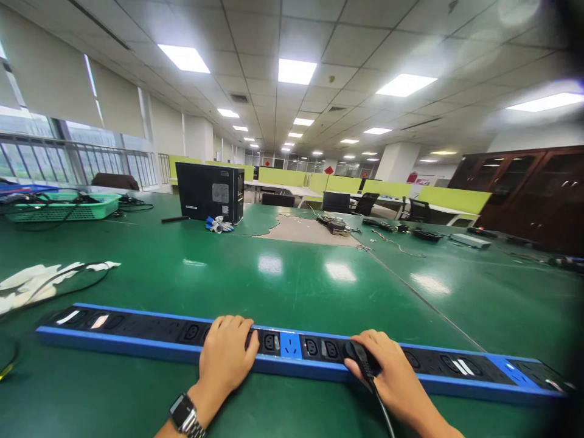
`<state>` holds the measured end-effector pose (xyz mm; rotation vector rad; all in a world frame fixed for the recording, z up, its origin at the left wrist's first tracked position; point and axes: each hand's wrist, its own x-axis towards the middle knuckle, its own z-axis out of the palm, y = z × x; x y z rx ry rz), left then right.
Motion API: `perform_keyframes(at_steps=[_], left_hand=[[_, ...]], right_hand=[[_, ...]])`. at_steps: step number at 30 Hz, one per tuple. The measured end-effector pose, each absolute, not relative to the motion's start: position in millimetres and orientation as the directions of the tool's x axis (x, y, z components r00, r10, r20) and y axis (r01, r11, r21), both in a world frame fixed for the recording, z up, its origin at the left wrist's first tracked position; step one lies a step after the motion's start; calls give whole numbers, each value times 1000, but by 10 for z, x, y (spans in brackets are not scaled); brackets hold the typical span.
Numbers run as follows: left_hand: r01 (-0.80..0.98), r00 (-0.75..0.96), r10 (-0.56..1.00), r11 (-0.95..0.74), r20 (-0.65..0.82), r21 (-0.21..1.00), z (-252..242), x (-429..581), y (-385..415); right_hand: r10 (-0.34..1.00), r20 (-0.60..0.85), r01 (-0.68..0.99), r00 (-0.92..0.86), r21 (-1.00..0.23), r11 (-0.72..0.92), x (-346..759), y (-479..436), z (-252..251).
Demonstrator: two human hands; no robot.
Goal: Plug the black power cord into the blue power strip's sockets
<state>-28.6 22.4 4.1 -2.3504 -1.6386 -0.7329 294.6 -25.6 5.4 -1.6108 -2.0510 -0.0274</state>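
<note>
A long blue-and-black power strip [159, 348] lies across the green table in front of me. My left hand [228, 353] is closed over the strip left of its middle, fingers on the far edge and thumb along its face. The wrist below wears a watch [183, 415]. Right of the strip's blue socket, my right hand [383, 362] grips a black plug [358, 356] against the strip's face. Whether the plug sits fully in a socket cannot be seen. Its black cord [383, 407] runs down toward me.
White gloves [36, 283] and a black cable lie at left. Behind them is a green basket [64, 208] of cables. A black computer case [210, 190] stands farther back beside a glove bundle [219, 225]. Electronic parts [335, 224] lie along the table's far side.
</note>
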Motion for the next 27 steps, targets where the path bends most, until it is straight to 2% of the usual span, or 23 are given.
perform_keyframes(at_steps=[2,4,12,24,27], left_hand=[[919,268,826,-373,496,126,43,-287,224],[920,265,825,-371,500,126,43,-290,229],[915,269,823,-380,500,135,33,-293,236],[919,268,820,-375,505,122,39,-286,235],[920,271,826,-374,495,119,51,-282,227]], right_hand=[[843,524,949,-122,-188,254,2857,-205,-28],[794,604,969,-70,-149,199,2784,-169,-101],[824,548,955,143,-296,31,2609,-199,-72],[868,437,909,234,-415,-36,2586,-193,-15],[874,436,900,213,-436,-2,2623,-195,-12]])
